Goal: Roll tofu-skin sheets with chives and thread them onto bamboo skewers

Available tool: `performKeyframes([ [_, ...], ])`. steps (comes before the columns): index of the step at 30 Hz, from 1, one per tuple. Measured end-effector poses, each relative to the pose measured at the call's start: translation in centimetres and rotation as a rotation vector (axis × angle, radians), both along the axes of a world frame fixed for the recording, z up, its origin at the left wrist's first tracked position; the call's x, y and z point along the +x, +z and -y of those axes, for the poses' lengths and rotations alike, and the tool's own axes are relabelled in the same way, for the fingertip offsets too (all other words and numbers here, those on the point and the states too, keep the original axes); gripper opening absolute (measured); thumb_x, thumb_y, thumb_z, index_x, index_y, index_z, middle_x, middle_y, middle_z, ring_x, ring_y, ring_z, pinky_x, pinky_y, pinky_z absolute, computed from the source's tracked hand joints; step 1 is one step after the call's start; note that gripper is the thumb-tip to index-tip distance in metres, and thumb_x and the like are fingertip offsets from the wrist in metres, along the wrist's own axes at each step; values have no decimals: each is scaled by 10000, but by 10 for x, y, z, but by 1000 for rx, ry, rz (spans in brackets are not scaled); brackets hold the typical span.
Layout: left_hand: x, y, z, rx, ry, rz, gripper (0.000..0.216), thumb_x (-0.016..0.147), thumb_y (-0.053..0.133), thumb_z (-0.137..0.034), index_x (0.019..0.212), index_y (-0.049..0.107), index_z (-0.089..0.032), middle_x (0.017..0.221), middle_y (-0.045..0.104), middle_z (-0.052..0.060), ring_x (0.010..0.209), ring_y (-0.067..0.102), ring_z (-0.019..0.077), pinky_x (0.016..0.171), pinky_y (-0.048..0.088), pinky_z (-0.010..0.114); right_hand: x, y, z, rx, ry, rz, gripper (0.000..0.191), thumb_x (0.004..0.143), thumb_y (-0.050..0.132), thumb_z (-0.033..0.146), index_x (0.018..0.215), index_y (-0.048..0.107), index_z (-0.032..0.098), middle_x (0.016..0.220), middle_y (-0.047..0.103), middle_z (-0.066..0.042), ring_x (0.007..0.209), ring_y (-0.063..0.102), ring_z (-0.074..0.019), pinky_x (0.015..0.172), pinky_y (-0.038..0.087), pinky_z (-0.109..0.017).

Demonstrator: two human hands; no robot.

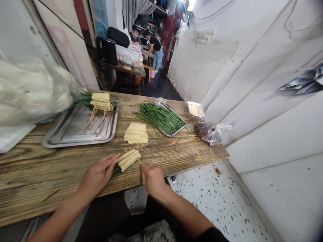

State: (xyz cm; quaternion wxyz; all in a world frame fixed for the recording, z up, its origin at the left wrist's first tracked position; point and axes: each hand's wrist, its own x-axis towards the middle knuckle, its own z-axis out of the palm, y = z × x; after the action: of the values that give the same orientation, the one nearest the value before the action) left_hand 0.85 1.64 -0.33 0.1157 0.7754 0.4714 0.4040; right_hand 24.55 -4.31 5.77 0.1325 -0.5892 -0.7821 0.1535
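Observation:
Near the table's front edge, several pale yellow tofu-sheet rolls (129,159) lie side by side, with dark green chives showing at their lower left end. My left hand (99,172) is closed on the left side of these rolls, fingers pressing them together. On their right, my right hand (152,178) pinches a thin wooden skewer (139,161) whose tip meets the nearest roll; how deep it goes I cannot tell. Just behind the rolls sits a stack of flat tofu sheets (136,133). Loose chives (161,116) are heaped on a metal tray further back.
At left, a steel tray (75,136) bears skewered rolls (101,101) with chive ends. A large plastic bag (32,90) bulges over the left side. At right stand a foil container (195,110) and a tied bag of dark contents (210,132). Two people are at tables in the background.

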Motion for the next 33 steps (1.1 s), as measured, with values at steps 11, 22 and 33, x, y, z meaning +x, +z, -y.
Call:
performKeyframes([
  [11,24,0,5,-80,14,36,458,1025,482,-521,1275,745,-241,1244,811,31,1131,777,214,1085,593,368,106,11,0,-32,-265,234,289,1026,462,122,1156,714,176,1055,798,-87,950,740,-161,762,478,-207],
  [22,14,-24,-3,136,-35,-39,398,1039,490,-485,1263,731,-260,1238,808,37,1117,775,217,1090,595,372,213,29,-17,-79,-442,525,326,1093,413,197,1100,737,165,1061,772,-102,912,718,-180,694,424,-252],
  [33,20,-19,-2,189,-38,26,357,1034,509,-471,1179,774,-280,1173,829,11,1038,799,200,1010,639,328,128,41,-115,223,25,140,215,1061,610,290,1100,790,178,1080,789,-96,1029,687,-197,928,485,-281],
])
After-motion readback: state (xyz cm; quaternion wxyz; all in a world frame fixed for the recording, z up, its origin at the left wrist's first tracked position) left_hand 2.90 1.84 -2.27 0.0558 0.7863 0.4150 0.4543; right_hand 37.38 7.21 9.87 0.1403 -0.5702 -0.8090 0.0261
